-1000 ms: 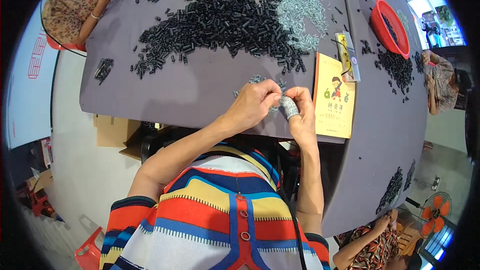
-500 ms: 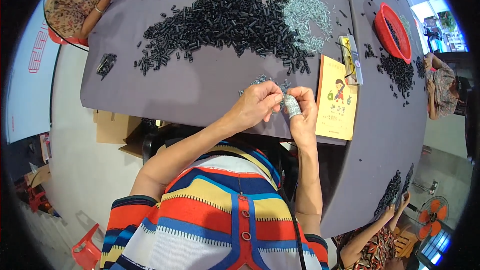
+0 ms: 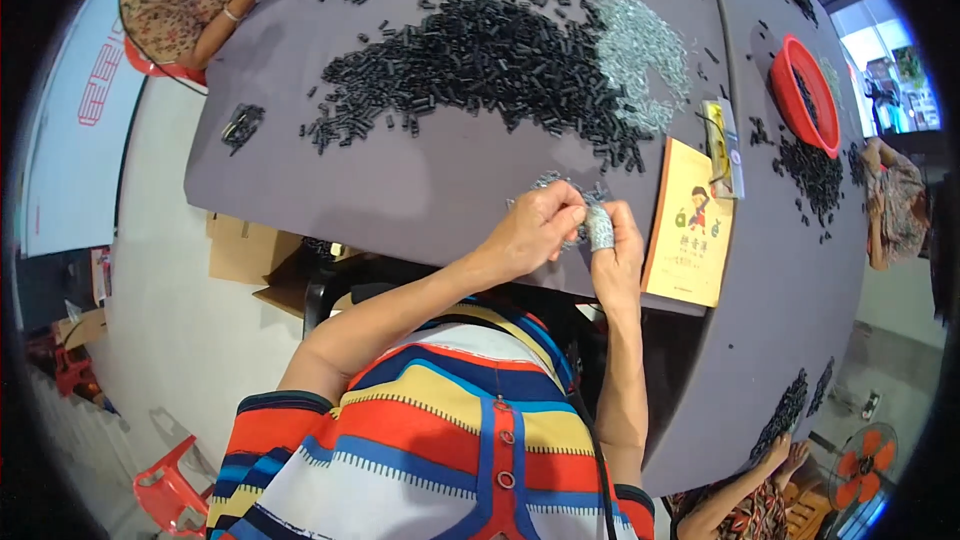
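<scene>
Both hands meet just above the near edge of the grey-covered table. My left hand (image 3: 535,228) has its thumb and forefinger pinched together, fingertips almost against the right hand. My right hand (image 3: 621,248) is also closed in a pinch, and its thumb wears a silvery-grey wrap (image 3: 600,229). Whatever sits between the fingertips is too small to make out. Behind the fingers lies a small heap of bluish-grey pieces (image 3: 549,179), partly hidden by my hands. Farther off spreads a big pile of short black tube-like pieces (image 3: 490,65), with a pile of small clear, silvery pieces (image 3: 640,55) at its right side.
A yellow booklet (image 3: 690,230) lies right of my hands, with glasses and a clear case (image 3: 724,148) above it. A red basket (image 3: 805,95) stands at far right beside more black pieces (image 3: 810,175). Other people sit around the table. A fan (image 3: 861,465) is at lower right.
The whole view has shifted slightly, so the table and piles appear lower and farther right. My hands stay together in the same pinch; the fingers have moved only a little.
</scene>
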The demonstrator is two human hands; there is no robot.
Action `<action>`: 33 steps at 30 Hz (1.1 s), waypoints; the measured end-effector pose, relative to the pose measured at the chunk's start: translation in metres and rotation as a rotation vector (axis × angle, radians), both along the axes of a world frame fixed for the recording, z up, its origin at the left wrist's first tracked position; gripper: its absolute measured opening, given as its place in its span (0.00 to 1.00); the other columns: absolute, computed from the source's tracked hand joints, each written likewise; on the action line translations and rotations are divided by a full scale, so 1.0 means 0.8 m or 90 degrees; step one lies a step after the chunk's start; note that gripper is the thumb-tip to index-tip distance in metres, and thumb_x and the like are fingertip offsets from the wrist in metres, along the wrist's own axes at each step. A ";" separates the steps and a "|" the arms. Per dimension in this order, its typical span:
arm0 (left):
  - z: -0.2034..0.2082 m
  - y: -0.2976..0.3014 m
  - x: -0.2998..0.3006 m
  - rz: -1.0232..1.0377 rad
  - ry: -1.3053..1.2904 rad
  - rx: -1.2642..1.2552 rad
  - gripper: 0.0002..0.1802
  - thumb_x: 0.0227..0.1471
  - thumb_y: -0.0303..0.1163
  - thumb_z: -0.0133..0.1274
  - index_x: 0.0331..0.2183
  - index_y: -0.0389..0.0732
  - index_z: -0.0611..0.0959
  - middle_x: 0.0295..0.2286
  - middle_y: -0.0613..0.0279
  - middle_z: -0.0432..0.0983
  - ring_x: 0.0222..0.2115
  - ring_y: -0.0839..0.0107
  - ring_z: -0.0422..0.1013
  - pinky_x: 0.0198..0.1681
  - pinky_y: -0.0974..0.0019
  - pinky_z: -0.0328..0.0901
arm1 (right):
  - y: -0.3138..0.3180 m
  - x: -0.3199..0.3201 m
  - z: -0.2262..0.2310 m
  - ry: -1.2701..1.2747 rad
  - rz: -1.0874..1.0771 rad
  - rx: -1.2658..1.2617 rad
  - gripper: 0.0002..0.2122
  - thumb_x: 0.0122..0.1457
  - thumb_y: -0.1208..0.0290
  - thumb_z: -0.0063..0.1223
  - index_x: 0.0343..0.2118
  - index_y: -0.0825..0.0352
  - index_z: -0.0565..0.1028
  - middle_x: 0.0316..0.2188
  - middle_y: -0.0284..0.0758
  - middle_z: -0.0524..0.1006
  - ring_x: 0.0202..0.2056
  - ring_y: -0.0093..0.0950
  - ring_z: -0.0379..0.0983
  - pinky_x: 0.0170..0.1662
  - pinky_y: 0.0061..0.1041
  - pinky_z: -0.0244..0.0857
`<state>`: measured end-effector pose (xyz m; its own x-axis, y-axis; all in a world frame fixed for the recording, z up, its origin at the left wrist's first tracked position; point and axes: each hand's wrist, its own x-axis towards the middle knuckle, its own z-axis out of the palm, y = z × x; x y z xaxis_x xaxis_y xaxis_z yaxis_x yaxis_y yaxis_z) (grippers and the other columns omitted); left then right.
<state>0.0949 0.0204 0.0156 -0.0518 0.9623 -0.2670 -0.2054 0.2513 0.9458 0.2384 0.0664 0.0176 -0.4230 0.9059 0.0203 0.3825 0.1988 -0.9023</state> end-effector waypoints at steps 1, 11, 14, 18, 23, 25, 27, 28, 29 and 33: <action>0.003 0.000 0.000 -0.003 0.023 -0.005 0.08 0.59 0.32 0.47 0.33 0.38 0.74 0.20 0.70 0.69 0.15 0.83 0.62 0.18 0.77 0.58 | -0.002 0.000 0.001 -0.007 -0.004 0.004 0.02 0.57 0.79 0.44 0.33 0.70 0.68 0.23 0.40 0.70 0.26 0.31 0.67 0.32 0.29 0.62; -0.010 0.005 0.005 0.025 0.140 0.027 0.20 0.62 0.41 0.41 0.22 0.39 0.72 0.14 0.70 0.65 0.14 0.81 0.60 0.17 0.72 0.56 | 0.000 0.003 0.003 0.026 0.038 0.111 0.08 0.50 0.88 0.44 0.32 0.71 0.68 0.28 0.40 0.69 0.29 0.34 0.68 0.34 0.27 0.63; -0.014 0.005 0.004 0.025 0.139 0.017 0.22 0.62 0.43 0.41 0.21 0.39 0.72 0.14 0.69 0.66 0.15 0.80 0.60 0.19 0.70 0.57 | -0.001 0.001 0.005 0.004 0.049 0.147 0.08 0.48 0.89 0.45 0.32 0.71 0.68 0.29 0.40 0.70 0.30 0.36 0.69 0.34 0.29 0.64; -0.013 0.003 0.000 0.038 0.163 0.030 0.23 0.62 0.44 0.41 0.21 0.39 0.72 0.14 0.69 0.66 0.16 0.80 0.61 0.20 0.70 0.57 | 0.003 0.004 0.002 -0.104 -0.034 0.232 0.10 0.45 0.89 0.47 0.32 0.70 0.69 0.31 0.42 0.71 0.32 0.42 0.69 0.36 0.34 0.64; -0.006 0.003 -0.009 0.064 0.163 0.018 0.21 0.59 0.42 0.44 0.24 0.34 0.75 0.15 0.59 0.71 0.17 0.70 0.69 0.23 0.63 0.63 | 0.013 0.024 -0.006 -0.267 -0.019 0.294 0.16 0.41 0.89 0.47 0.36 0.70 0.74 0.31 0.42 0.69 0.37 0.42 0.67 0.41 0.37 0.62; -0.004 0.005 -0.013 0.071 0.159 0.019 0.20 0.58 0.41 0.46 0.24 0.34 0.75 0.15 0.60 0.70 0.17 0.72 0.68 0.23 0.64 0.63 | 0.015 0.022 -0.008 -0.253 -0.014 0.296 0.20 0.41 0.89 0.48 0.41 0.70 0.74 0.33 0.41 0.70 0.38 0.41 0.68 0.43 0.36 0.63; -0.004 0.004 -0.017 0.077 0.154 0.017 0.19 0.58 0.41 0.47 0.24 0.34 0.75 0.15 0.62 0.70 0.17 0.74 0.67 0.23 0.65 0.62 | 0.009 0.011 0.004 -0.219 -0.011 0.303 0.21 0.42 0.89 0.47 0.42 0.70 0.74 0.33 0.41 0.70 0.39 0.40 0.68 0.44 0.35 0.63; -0.004 0.003 -0.021 0.050 0.133 0.022 0.18 0.59 0.40 0.47 0.24 0.36 0.75 0.15 0.67 0.68 0.17 0.79 0.63 0.21 0.69 0.59 | 0.004 0.005 0.011 -0.187 -0.009 0.309 0.22 0.42 0.90 0.47 0.44 0.70 0.74 0.34 0.41 0.70 0.41 0.39 0.68 0.45 0.34 0.63; -0.004 0.001 -0.025 0.023 0.113 0.027 0.17 0.60 0.39 0.48 0.24 0.38 0.75 0.16 0.73 0.65 0.17 0.83 0.59 0.20 0.74 0.56 | 0.001 0.000 0.013 -0.111 0.028 0.231 0.20 0.43 0.89 0.47 0.42 0.69 0.74 0.36 0.42 0.71 0.40 0.38 0.70 0.44 0.31 0.65; -0.006 -0.009 -0.032 0.005 0.050 0.032 0.16 0.59 0.39 0.48 0.25 0.38 0.76 0.16 0.74 0.65 0.18 0.84 0.59 0.20 0.75 0.56 | -0.007 -0.024 0.014 0.011 0.090 0.147 0.13 0.46 0.88 0.48 0.36 0.70 0.73 0.34 0.41 0.74 0.35 0.37 0.73 0.39 0.27 0.66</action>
